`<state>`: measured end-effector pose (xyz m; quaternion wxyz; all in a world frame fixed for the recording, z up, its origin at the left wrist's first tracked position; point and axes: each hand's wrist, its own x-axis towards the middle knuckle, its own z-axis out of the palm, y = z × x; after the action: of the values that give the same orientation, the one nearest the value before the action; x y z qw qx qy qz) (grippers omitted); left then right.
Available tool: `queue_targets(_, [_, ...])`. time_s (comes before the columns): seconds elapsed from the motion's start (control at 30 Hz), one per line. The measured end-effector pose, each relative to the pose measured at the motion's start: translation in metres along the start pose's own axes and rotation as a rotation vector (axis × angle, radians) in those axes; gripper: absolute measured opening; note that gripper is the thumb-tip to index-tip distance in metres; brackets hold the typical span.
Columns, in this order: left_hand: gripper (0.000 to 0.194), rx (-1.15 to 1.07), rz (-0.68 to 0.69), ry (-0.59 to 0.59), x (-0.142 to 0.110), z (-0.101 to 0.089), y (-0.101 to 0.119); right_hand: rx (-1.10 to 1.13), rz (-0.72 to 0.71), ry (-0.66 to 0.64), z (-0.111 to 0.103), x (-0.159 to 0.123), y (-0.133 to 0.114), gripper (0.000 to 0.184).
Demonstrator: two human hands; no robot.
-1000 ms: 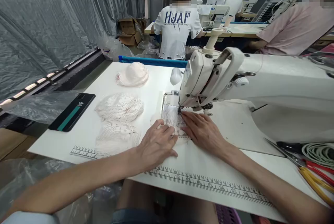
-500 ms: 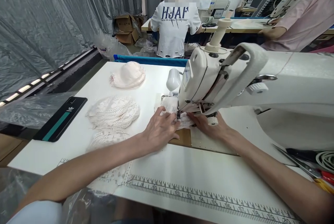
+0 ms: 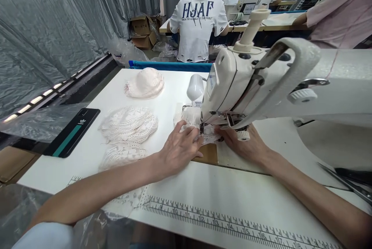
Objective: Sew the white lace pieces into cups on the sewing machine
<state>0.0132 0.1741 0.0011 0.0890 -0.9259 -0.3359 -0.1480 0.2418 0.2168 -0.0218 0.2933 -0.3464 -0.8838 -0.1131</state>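
Observation:
A white sewing machine [image 3: 261,82] stands on the white table [image 3: 203,187]. Under its needle lies a small piece of white lace [image 3: 192,119]. My left hand [image 3: 180,148] rests flat on the lace just left of the needle, fingers stretched out. To the right of the needle, my right hand [image 3: 247,144] presses on the lace, its fingertips hidden under the machine head.
Two piles of white lace pieces [image 3: 129,125] and a pink padded cup stack [image 3: 145,82] lie at the left. A black phone [image 3: 72,133] lies near the left edge. A ruler scale [image 3: 232,225] runs along the front edge. Other people work at machines behind.
The view has shifted closer to the machine head. Both hands have moved forward with the lace toward the needle, the right hand slipping under the machine head.

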Motion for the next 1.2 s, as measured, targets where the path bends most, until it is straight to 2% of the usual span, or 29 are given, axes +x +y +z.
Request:
queue_targets(0.13, [0.023, -0.019, 0.046, -0.037, -0.006, -0.008, 0.002, 0.038, -0.103, -0.131, -0.024, -0.009, -0.028, 0.029])
queue_targets(0.23, [0.019, 0.008, 0.067, -0.041, -0.008, -0.013, 0.004, 0.018, -0.103, -0.185, -0.032, -0.016, -0.038, 0.031])
queue_targets(0.4, [0.016, 0.073, 0.087, 0.054, -0.008, -0.013, 0.007, 0.015, -0.033, -0.163, -0.033, -0.02, -0.035, 0.026])
queue_targets(0.63, [0.014, 0.095, 0.081, 0.125, -0.01, -0.007, 0.007, 0.025, -0.079, -0.211, -0.029, -0.016, -0.035, 0.031])
queue_targets(0.9, [0.015, 0.106, 0.11, 0.165, -0.013, -0.007, 0.008, 0.04, -0.082, -0.158, -0.035, -0.018, -0.033, 0.022])
queue_targets(1.2, [0.015, 0.126, 0.105, 0.139, -0.012, -0.007, 0.008, -0.018, -0.092, -0.146, -0.033, -0.02, -0.034, 0.019])
